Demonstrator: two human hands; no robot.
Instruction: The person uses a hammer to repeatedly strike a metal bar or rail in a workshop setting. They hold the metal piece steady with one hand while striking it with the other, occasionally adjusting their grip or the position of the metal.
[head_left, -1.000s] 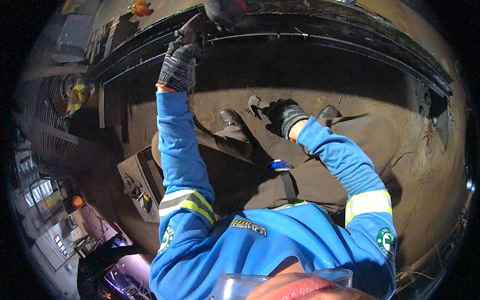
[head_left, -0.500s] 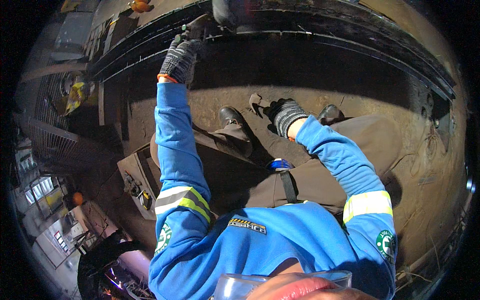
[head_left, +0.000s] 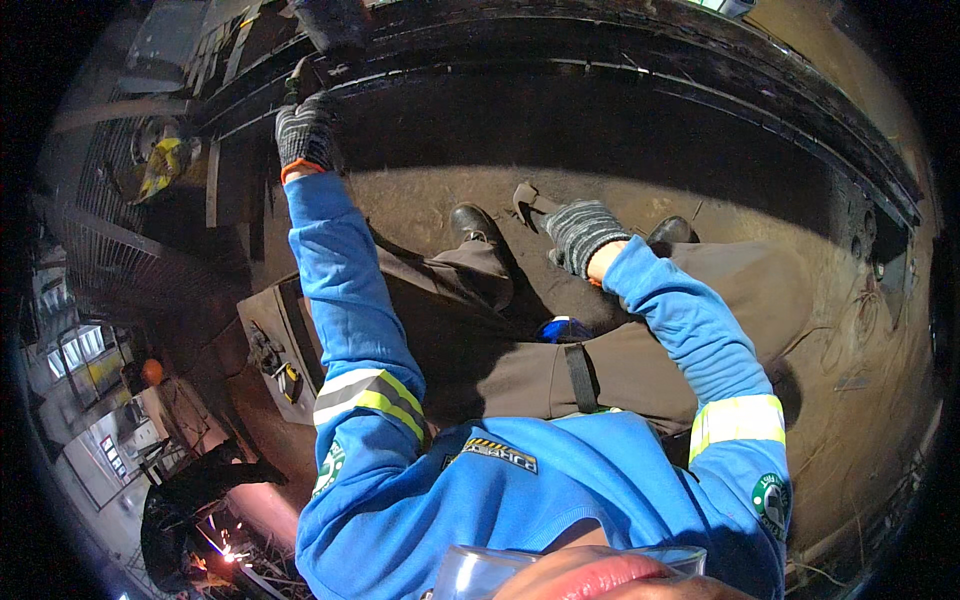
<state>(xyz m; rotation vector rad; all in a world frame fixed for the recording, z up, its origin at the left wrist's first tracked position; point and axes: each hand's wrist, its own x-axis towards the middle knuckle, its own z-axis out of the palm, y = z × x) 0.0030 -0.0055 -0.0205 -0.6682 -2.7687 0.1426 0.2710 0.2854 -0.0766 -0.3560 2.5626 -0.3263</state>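
Note:
My left hand (head_left: pixel 306 132), in a grey knitted glove with an orange cuff, reaches far left to a long dark metal beam (head_left: pixel 560 42). Its fingers are closed around a small dark piece (head_left: pixel 302 80) at the beam's near edge; I cannot make out what it is. Just beyond it, a dark, thick cylindrical thing (head_left: pixel 330 22) stands at the beam. My right hand (head_left: pixel 584 238), gloved alike, grips a hammer low between my knees. The hammer's head (head_left: pixel 526 203) points away to the left, above the floor, and most of the handle is hidden by the glove.
My boots (head_left: pixel 474 224) rest on the brown floor (head_left: pixel 400 200) in front of the beam. Left of me lies a board (head_left: pixel 285 345) with small tools on it. A metal grating (head_left: pixel 105 215) and a yellow item (head_left: pixel 163 168) are farther left. Sparks (head_left: pixel 228 552) fly at lower left.
My left hand and the dark cylindrical thing have shifted left along the beam. My right hand has moved slightly right with the hammer. The sparks at lower left are brighter.

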